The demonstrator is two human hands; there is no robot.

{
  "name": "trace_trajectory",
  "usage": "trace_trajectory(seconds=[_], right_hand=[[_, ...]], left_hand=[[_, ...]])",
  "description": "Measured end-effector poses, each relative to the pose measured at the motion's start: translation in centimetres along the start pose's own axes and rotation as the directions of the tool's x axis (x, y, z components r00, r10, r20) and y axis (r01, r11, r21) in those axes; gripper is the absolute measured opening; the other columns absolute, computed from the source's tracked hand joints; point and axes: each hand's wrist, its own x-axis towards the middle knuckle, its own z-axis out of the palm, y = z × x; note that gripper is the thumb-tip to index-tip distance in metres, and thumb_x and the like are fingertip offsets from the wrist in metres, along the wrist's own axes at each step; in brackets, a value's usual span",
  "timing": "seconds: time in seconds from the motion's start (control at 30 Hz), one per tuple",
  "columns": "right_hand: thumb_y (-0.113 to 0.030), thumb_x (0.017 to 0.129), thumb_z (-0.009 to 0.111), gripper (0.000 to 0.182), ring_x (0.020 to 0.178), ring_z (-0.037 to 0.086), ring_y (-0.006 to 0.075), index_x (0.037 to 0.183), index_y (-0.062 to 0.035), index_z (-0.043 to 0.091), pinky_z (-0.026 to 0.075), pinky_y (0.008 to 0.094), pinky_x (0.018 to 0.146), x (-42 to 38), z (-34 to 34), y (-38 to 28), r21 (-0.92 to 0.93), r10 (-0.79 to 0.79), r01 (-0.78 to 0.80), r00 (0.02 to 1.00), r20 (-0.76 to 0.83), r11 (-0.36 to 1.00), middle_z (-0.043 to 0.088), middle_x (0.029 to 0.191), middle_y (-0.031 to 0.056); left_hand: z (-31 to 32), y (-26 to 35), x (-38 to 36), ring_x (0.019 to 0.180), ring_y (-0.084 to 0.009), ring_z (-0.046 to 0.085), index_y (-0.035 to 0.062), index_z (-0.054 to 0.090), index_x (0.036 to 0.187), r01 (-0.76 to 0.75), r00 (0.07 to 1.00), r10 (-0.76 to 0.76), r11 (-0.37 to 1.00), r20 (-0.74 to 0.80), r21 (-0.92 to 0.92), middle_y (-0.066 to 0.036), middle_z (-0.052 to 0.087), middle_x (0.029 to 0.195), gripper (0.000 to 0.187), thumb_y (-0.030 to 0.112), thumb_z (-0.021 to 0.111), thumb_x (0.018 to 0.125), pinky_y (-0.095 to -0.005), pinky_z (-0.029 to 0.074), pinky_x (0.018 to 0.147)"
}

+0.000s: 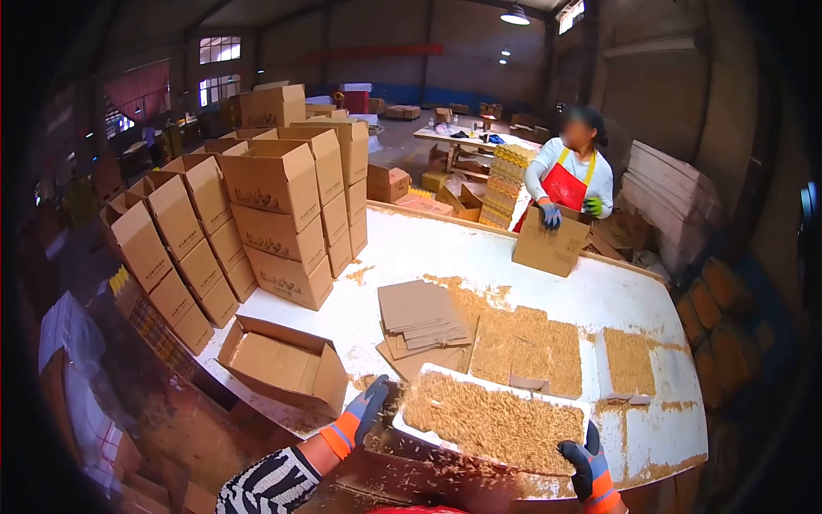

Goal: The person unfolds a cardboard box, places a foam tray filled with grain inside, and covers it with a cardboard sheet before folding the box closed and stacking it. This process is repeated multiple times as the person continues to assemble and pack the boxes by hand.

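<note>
A white tray (417, 435) heaped with tan, grain-like bits lies tilted near the table's front edge, and loose bits scatter below it. My right hand (591, 467), in a dark glove with an orange cuff, grips the tray's right end. Just off the left end is my left hand (366, 413), gloved alike, its fingers stretched out and a small gap between it and the tray. Behind the tray, more filled blocks (531, 347) of the same bits stand on the table, beside a stack of brown cardboard sheets (419, 313).
An open, shallow cardboard box (287, 364) sits left of my left hand. Tall stacks of open cartons (274, 206) rise at the back left of the white table (479, 257). Across it, a co-worker in a red apron (567, 182) handles a carton (550, 244).
</note>
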Motion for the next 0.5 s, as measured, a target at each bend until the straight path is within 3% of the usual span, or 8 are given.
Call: trace_trajectory(seconds=[0.13,0.17,0.2,0.27,0.3,0.33,0.43,0.5], right_hand=[[-0.012,0.071,0.06,0.072,0.104,0.056,0.0196,0.137,-0.0028,0.034,0.046,0.0328,0.088,-1.4,1.3,-3.3,-0.088,0.045,-0.044,0.999,0.004,0.995,0.057,0.116,0.0104],[-0.005,0.067,0.071,0.08,0.105,0.059,0.0268,0.137,-0.0045,0.033,0.051,0.0399,0.086,0.0,0.3,-2.3,0.097,0.081,-0.087,0.995,0.061,0.992,0.055,0.12,0.0166],[-0.002,0.069,0.069,0.076,0.101,0.06,0.0245,0.137,-0.0047,0.034,0.052,0.037,0.084,0.0,0.3,-1.3,0.056,0.041,-0.042,0.999,0.026,0.998,0.057,0.117,0.0152],[-0.004,0.074,0.07,0.072,0.09,0.063,0.0204,0.136,-0.0046,0.034,0.052,0.0308,0.077,0.5,0.9,-0.6,-0.04,0.227,-0.228,0.973,-0.032,0.973,0.061,0.108,0.0132],[-0.007,0.075,0.074,0.075,0.086,0.063,0.0177,0.137,-0.0048,0.031,0.052,0.0281,0.073,1.2,1.6,0.9,0.017,0.12,-0.121,0.992,0.042,0.992,0.064,0.099,0.012],[-0.009,0.075,0.076,0.076,0.082,0.063,0.016,0.137,-0.0051,0.032,0.051,0.0265,0.07,1.7,2.8,0.2,-0.067,0.163,-0.158,0.984,0.073,0.985,0.065,0.09,0.0114],[-0.03,0.078,0.07,0.063,0.078,0.063,0.0168,0.127,-0.0008,0.044,0.05,0.0282,0.067,3.5,2.8,0.0,-0.503,0.222,-0.109,0.96,0.17,0.857,0.067,0.086,0.0107],[-0.055,0.08,0.06,0.065,0.074,0.066,0.0234,0.112,0.0009,0.055,0.05,0.0345,0.069,4.0,2.6,-1.6,-0.897,0.314,0.087,0.919,0.24,0.433,0.068,0.082,0.0124]], left_hand=[[0.0,-2.0,1.2,0.123,-0.018,0.042,0.0024,0.033,0.141,-0.033,0.997,0.031,0.999,-0.075,-0.027,-0.01,0.044,0.137,0.061,0.043,0.042,0.096,-0.0284,0.031,0.104],[0.3,-0.3,0.7,0.125,-0.0181,0.04,0.0009,0.034,0.14,0.111,0.994,-0.112,0.991,-0.012,-0.07,-0.01,0.042,0.139,0.06,0.042,0.042,0.097,-0.0292,0.029,0.106],[0.0,-4.8,2.5,0.123,-0.0175,0.042,0.0001,0.036,0.139,-0.056,0.998,0.056,0.993,-0.007,-0.101,-0.01,0.044,0.137,0.058,0.041,0.042,0.097,-0.0295,0.031,0.105],[0.7,-2.7,2.0,0.113,-0.0134,0.047,0.0015,0.047,0.131,0.199,0.979,-0.162,0.875,0.122,-0.441,-0.007,0.053,0.123,0.051,0.039,0.044,0.097,-0.027,0.037,0.098],[0.9,-0.5,1.3,0.104,-0.0103,0.052,0.0029,0.054,0.125,0.405,0.914,-0.328,0.689,0.239,-0.601,-0.004,0.06,0.112,0.045,0.037,0.047,0.096,-0.025,0.041,0.092],[1.4,-3.3,1.7,0.091,-0.0077,0.056,0.0051,0.059,0.12,-0.016,0.992,-0.037,0.914,-0.122,-0.405,0.001,0.062,0.1,0.043,0.039,0.05,0.095,-0.0211,0.046,0.081],[0.4,-2.8,1.0,0.109,-0.0153,0.048,0.0005,0.047,0.131,-0.041,0.987,0.029,0.997,-0.158,-0.072,-0.006,0.055,0.116,0.048,0.035,0.043,0.098,-0.0273,0.037,0.096],[-0.4,-3.8,1.1,0.111,-0.0173,0.046,-0.001,0.045,0.132,-0.066,0.988,0.069,0.997,-0.141,0.027,-0.008,0.053,0.12,0.048,0.033,0.041,0.099,-0.0284,0.035,0.098]])
